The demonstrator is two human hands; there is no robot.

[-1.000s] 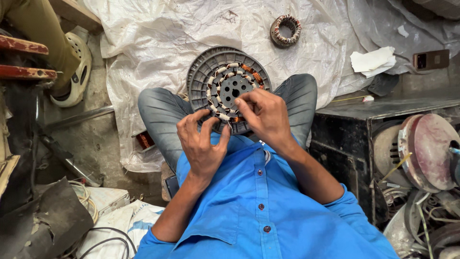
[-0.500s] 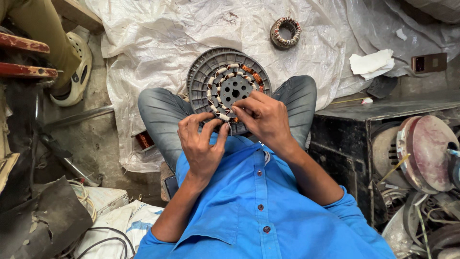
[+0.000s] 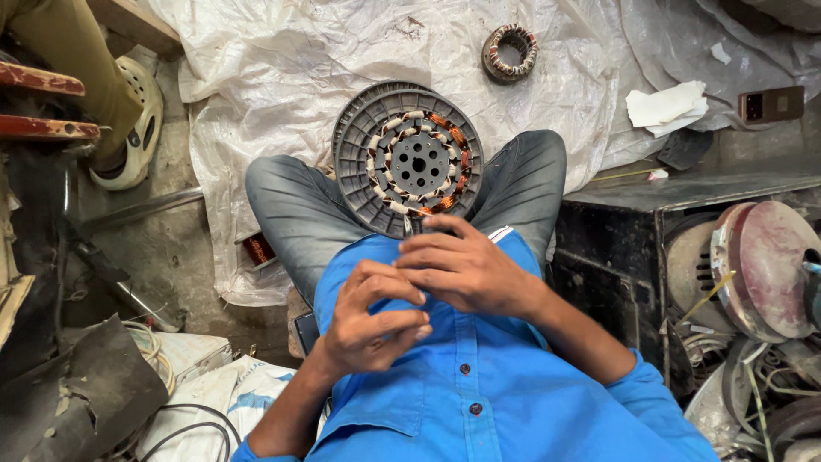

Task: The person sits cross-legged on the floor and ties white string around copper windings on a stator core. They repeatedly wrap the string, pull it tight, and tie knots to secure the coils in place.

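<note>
Left hand (image 3: 372,316) curled; right hand (image 3: 462,265) touching stator (image 3: 409,158).

Dark grey ribbed motor disc (image 3: 359,145), copper and cream windings (image 3: 445,128), bright blue shirt (image 3: 496,385), white sheet (image 3: 282,51)

A crumpled white plastic sheet (image 3: 342,51) covered the concrete floor (image 3: 128,248). On the sheet lay a small wound stator ring (image 3: 510,51), folded white paper (image 3: 667,107) and a small brown box (image 3: 771,103). A copper-wire spool (image 3: 256,249) sat at the sheet's edge. On the bare floor stood a cream clog (image 3: 128,128), beside a metal rod (image 3: 137,210).
</note>
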